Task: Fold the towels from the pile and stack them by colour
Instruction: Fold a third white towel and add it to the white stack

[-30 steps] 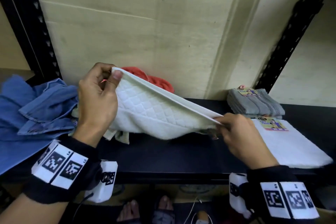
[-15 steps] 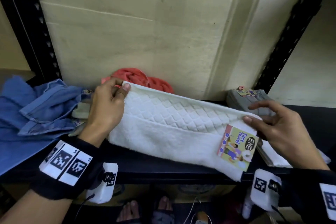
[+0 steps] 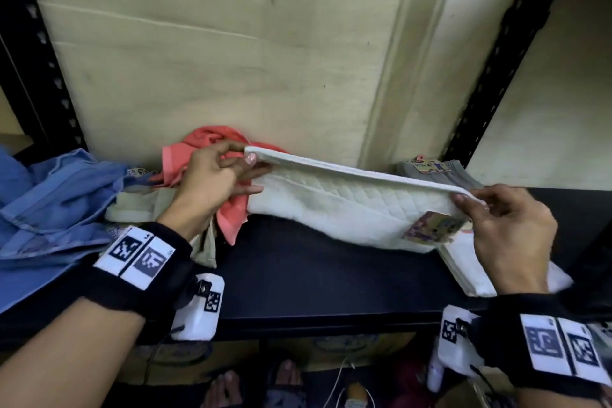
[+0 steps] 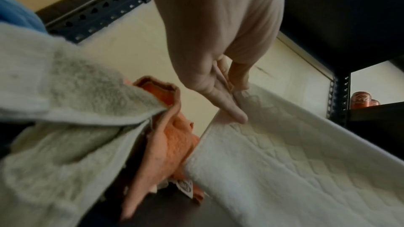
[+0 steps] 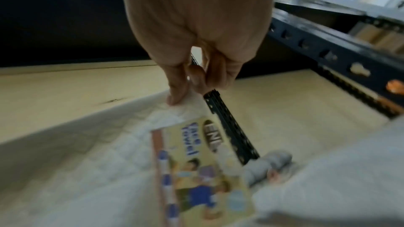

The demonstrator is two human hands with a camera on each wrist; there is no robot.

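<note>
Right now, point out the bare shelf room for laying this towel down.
Free: the black shelf front, between the coral towel and the folded white towels. Crowded: left end with blue denim, right rear with the grey stack.

White diamond-quilted towel (image 3: 347,205); coral towel (image 3: 212,142); black shelf (image 3: 314,278).

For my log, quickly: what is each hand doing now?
Left hand: pinches the white towel at its left end.
Right hand: pinches its right end.
</note>
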